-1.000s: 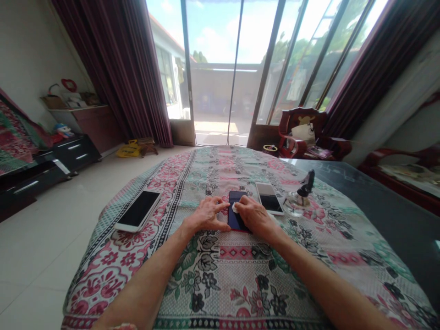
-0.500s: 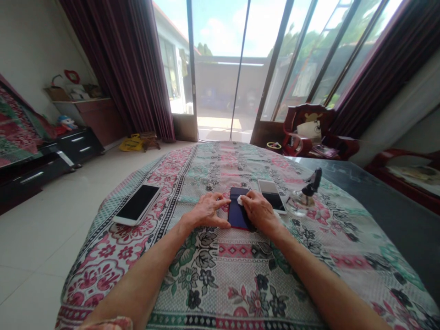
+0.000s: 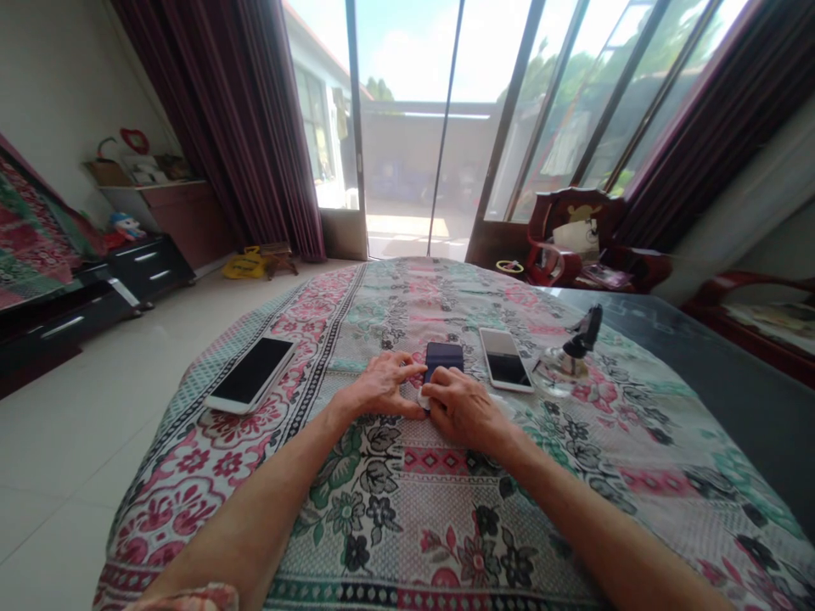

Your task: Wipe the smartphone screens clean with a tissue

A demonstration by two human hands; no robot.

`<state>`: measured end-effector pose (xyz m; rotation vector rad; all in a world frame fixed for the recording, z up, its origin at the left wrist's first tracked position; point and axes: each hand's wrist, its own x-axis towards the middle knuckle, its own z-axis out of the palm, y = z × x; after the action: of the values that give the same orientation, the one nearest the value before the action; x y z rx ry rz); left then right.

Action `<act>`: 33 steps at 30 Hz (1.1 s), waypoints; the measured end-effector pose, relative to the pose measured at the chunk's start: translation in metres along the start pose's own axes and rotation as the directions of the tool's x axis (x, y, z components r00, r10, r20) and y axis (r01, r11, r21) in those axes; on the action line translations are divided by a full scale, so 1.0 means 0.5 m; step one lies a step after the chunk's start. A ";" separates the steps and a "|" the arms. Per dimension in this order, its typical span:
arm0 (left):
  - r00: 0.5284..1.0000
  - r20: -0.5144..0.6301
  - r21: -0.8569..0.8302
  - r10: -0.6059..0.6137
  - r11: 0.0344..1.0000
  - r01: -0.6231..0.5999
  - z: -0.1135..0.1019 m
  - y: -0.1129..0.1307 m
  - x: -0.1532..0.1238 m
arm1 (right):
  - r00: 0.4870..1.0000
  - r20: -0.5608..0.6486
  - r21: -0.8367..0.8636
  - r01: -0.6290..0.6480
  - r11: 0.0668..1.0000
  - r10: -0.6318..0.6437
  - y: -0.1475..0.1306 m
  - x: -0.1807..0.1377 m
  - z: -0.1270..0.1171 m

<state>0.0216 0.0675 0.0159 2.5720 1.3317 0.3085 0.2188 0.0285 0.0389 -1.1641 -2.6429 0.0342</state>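
A dark blue phone (image 3: pixel 444 353) lies flat on the patterned tablecloth, its lower part hidden by my hands. My left hand (image 3: pixel 388 386) is at its left edge, thumb and forefinger apart and their tips at the side of the phone. My right hand (image 3: pixel 464 406) is closed on a small white wipe (image 3: pixel 424 399), pressed over the lower left part of the phone; whether it is tissue or cloth I cannot tell. Just right of the phone lies a white phone (image 3: pixel 506 360). Beyond it stands a clear spray bottle (image 3: pixel 564 369) with a black trigger head.
A larger white device with a black screen (image 3: pixel 253 373) lies at the left of the table. The floral tablecloth (image 3: pixel 356 518) covers the round table. A dark table (image 3: pixel 719 373) adjoins on the right, and a red wooden chair (image 3: pixel 566 242) stands behind.
My right hand has moved down and left across the dark blue phone with the white wipe, uncovering its upper part. My left hand has stayed at the phone's edge.
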 end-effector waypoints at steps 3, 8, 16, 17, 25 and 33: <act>1.000 0.006 0.016 0.018 1.000 -0.018 -0.003 0.001 -0.001 | 0.999 -0.015 0.019 0.029 0.999 -0.029 0.002 0.000 0.003; 1.000 0.023 -0.007 0.013 1.000 -0.013 -0.007 0.001 -0.001 | 0.995 -0.092 -0.024 -0.052 0.998 0.049 0.028 -0.001 0.009; 0.999 0.003 -0.015 0.036 0.999 -0.036 0.002 -0.010 0.002 | 0.999 -0.045 -0.022 -0.013 1.000 0.013 0.021 -0.002 0.002; 0.999 0.000 -0.015 0.041 0.999 -0.041 0.003 -0.011 0.002 | 0.999 -0.037 -0.008 0.008 1.000 -0.008 0.015 -0.003 0.001; 0.999 0.001 -0.012 0.037 0.999 -0.037 0.001 -0.011 0.003 | 0.997 -0.076 0.051 -0.005 0.999 0.008 0.023 -0.004 0.009; 1.000 -0.022 0.013 0.016 1.000 -0.016 -0.004 0.008 -0.004 | 0.981 -0.170 0.015 -0.094 0.995 0.096 0.077 -0.007 0.015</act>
<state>0.0231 0.0637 0.0187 2.5978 1.3253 0.3328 0.2472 0.0526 0.0261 -1.2321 -2.4359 -0.0375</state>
